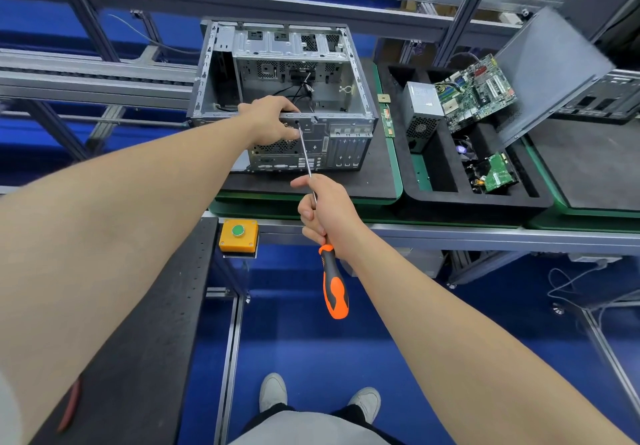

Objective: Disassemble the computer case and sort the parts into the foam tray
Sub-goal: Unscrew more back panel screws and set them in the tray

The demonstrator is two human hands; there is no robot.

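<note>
Computer case [287,98]: bare grey steel, on its side on a dark mat [363,181], open face up, nearly gutted, a few black cables [294,92] loose inside. Rear panel facing near, top rim gripped by the left hand [270,118]. Screwdriver [332,271], orange-and-black handle, held by the right hand [329,212] where shaft meets handle, tip at that rim. Just right of the case, black foam tray [450,198]: grey power supply [420,108] in the left pocket, green motherboard [474,91] tilted beside it, possibly a hard drive [498,174], green board up, in the near right pocket.

light grey top [304,430] | black trousers [349,412] | pale grey shoes [273,391], rounded toes | forearms [114,236] bare, no sleeves
</note>
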